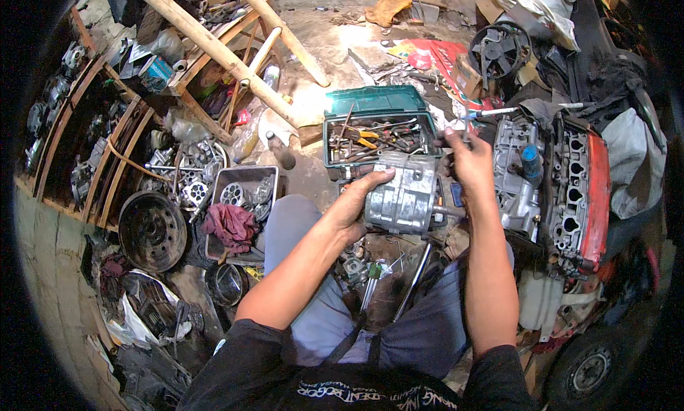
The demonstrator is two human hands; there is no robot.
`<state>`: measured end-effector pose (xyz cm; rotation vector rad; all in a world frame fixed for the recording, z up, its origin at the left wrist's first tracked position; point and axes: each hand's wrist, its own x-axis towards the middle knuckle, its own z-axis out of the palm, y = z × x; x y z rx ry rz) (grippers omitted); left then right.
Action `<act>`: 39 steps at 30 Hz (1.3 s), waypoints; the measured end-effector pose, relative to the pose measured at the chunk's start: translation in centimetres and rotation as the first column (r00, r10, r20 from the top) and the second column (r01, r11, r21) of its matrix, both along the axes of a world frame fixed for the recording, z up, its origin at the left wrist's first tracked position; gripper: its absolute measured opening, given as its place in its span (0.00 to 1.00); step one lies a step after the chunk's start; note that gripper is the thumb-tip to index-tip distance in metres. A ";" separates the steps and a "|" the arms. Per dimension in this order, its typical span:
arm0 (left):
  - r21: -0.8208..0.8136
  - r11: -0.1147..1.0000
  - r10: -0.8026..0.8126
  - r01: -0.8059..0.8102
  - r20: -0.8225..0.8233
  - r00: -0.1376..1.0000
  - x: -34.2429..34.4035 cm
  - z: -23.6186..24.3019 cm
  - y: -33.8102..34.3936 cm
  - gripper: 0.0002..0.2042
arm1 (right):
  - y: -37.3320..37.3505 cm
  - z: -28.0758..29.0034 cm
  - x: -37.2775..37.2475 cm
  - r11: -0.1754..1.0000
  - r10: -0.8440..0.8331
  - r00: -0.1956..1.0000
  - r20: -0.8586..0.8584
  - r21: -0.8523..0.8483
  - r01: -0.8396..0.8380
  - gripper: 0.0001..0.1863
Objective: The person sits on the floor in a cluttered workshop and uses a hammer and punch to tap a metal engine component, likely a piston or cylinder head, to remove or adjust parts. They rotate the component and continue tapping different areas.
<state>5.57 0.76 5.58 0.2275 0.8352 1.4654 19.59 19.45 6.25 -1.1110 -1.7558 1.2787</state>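
Note:
My left hand (362,197) grips a silver cylindrical compressor-like housing (402,194) with a shaft at its right end, held above my knees. My right hand (467,165) is closed above and right of the housing, around a slim dark metal piece too small to name. Behind the housing lies an open green toolbox (377,97) holding pliers and several other tools. Right of my right arm sits a silver engine block (513,183) with a blue cylinder on it, beside a cylinder head (570,197) and a red panel (598,204).
A grey bin (268,179) with parts and a maroon rag, a steel wheel (139,229) and wooden racks (100,140) crowd the left. Bamboo poles (206,48) slant across the upper left. A tyre (584,368) lies lower right; cluttered parts (370,268) lie between my legs.

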 end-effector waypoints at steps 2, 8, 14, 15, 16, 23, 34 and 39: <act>0.022 0.999 0.044 -0.046 0.055 0.998 -0.4 -0.2 0.0 0.25 | -0.7 2.0 0.2 0.990 -0.076 0.990 -0.120 -0.127 0.061 0.17; 0.081 0.972 0.205 -0.222 0.172 0.963 -2.0 -0.1 0.2 0.26 | -1.3 4.3 1.0 0.993 -0.105 0.968 -0.230 -0.083 0.087 0.18; -0.006 0.962 0.264 -0.271 0.254 0.930 -3.0 1.0 -0.2 0.28 | -5.9 5.2 0.0 0.985 0.086 0.989 -0.118 0.160 -0.066 0.24; 0.020 0.955 0.281 -0.296 0.258 0.924 -3.1 0.9 -0.1 0.28 | -5.8 4.5 0.0 0.960 0.129 0.989 -0.069 0.257 -0.107 0.24; 0.044 0.947 0.296 -0.318 0.261 0.919 -3.1 0.9 0.0 0.28 | -6.2 4.4 -0.3 0.926 0.162 0.987 -0.023 0.349 -0.144 0.25; 0.092 0.871 0.416 -0.482 0.382 0.825 -3.8 0.9 0.4 0.30 | -9.7 4.0 -1.8 0.815 0.233 0.971 0.048 0.536 -0.222 0.25; 0.121 0.854 0.361 -0.506 0.563 0.744 -4.5 -0.6 1.3 0.27 | -10.9 3.0 -2.7 0.786 0.327 0.944 0.040 0.544 -0.295 0.27; 0.152 0.880 0.315 -0.449 0.520 0.794 -3.6 -0.1 1.3 0.29 | -10.7 3.1 -3.0 0.800 0.317 0.948 0.010 0.534 -0.273 0.24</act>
